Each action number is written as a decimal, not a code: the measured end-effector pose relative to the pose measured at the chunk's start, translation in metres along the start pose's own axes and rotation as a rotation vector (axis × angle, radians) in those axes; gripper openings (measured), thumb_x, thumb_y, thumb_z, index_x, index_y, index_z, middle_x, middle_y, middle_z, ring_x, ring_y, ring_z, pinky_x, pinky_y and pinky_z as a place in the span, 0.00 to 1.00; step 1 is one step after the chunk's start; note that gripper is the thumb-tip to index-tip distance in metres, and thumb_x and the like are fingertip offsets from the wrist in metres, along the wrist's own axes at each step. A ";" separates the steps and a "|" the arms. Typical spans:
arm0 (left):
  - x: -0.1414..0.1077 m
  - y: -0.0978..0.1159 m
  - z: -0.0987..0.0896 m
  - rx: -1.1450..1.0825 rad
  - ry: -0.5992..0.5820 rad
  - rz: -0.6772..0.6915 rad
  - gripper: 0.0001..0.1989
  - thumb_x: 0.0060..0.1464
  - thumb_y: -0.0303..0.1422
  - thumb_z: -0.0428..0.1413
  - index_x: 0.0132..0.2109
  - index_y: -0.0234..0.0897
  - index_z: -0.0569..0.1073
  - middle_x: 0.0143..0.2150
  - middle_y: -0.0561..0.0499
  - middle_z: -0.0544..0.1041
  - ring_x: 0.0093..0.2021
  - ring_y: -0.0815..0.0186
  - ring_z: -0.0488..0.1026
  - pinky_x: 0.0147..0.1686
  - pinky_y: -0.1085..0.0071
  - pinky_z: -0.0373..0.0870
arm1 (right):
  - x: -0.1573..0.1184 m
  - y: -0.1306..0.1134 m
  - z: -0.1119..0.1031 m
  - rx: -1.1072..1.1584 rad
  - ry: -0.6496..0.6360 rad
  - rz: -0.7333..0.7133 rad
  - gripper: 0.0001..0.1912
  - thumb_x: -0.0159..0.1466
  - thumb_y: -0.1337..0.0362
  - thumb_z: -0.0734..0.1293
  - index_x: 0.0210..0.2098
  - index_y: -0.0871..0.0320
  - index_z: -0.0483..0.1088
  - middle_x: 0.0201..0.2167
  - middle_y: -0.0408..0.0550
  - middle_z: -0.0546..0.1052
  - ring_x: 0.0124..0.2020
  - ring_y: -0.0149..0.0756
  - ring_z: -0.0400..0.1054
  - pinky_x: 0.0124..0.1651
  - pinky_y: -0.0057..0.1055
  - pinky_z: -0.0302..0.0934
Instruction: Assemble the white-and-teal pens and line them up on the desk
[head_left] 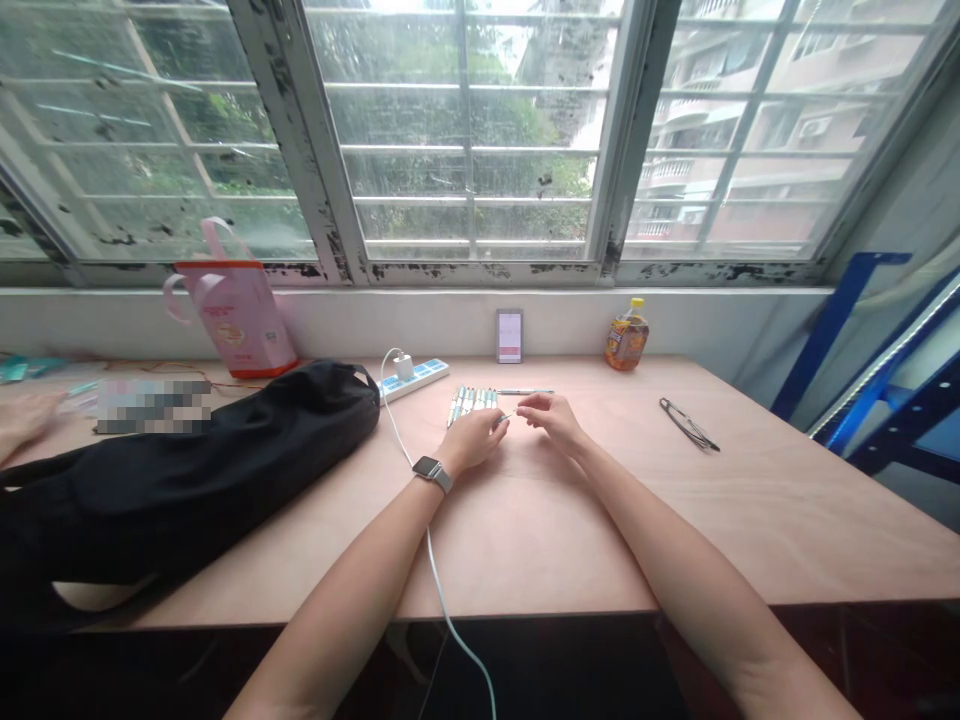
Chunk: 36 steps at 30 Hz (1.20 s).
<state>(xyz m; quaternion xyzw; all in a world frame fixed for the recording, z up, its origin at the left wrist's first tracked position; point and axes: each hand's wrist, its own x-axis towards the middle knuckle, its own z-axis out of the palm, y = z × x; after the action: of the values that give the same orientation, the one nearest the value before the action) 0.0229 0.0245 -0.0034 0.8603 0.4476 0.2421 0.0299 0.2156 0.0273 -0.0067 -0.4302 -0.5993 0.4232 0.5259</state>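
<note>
My left hand [474,440], with a watch [431,472] on its wrist, is closed in a pinch around a small, thin, pen-like piece [507,416]. Facing it, the fingers of my right hand [553,420] are pinched close to the piece's other end; whatever lies between their tips is too small to name. Just behind my left hand, several light-coloured pens [471,397] lie side by side on the table. Another slim pen [529,391] rests crosswise behind my right hand.
On the wooden table [517,540] are a phone [510,336] leaning on the wall, a drink bottle [627,336], folded glasses [688,425], a power strip [416,380] with a white cable [442,590], a black bag [225,480] and a pink bag [238,318]. Another person's hand [34,415] is far left.
</note>
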 end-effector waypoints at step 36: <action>0.000 -0.004 0.006 0.055 -0.081 0.021 0.10 0.61 0.31 0.48 0.37 0.37 0.74 0.37 0.43 0.78 0.39 0.57 0.75 0.38 0.66 0.68 | -0.006 0.002 0.006 -0.444 -0.255 -0.173 0.19 0.65 0.53 0.61 0.24 0.57 0.67 0.21 0.42 0.69 0.25 0.31 0.61 0.31 0.27 0.53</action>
<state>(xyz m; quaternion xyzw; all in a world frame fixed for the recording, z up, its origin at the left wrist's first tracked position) 0.0230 0.0279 -0.0097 0.8745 0.4435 0.1952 0.0216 0.2099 0.0213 -0.0110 -0.4257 -0.7733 0.2857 0.3731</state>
